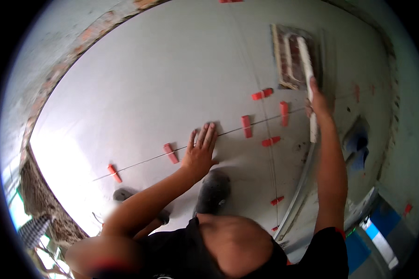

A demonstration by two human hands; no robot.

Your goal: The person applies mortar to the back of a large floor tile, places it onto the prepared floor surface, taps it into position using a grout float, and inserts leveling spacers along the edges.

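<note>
My left hand (pixel 201 151) lies flat on the large pale grey tiles (pixel 139 93), its fingertips near a dark joint line and its fingers slightly apart. My right hand (pixel 319 103) is wrapped round a long white stick (pixel 308 67), reaching out over the right side. The stick's far end overlaps a rectangular, brownish, plastic-looking pack (pixel 288 58); whether they are joined I cannot tell. Between my hands, red wedges (pixel 246 126) sit across the joint lines, including one red wedge (pixel 284 114) near my right hand. Left of my left hand is another red wedge (pixel 171 153).
A long metal strip (pixel 299 188) lies by my right forearm. Beyond that forearm are a blue object (pixel 359 149) and blue-and-grey items (pixel 381 228). Dark shoes (pixel 213 191) rest on the tiles. Rough walls (pixel 86 35) border the floor; a blurred person (pixel 102 255) appears at lower left.
</note>
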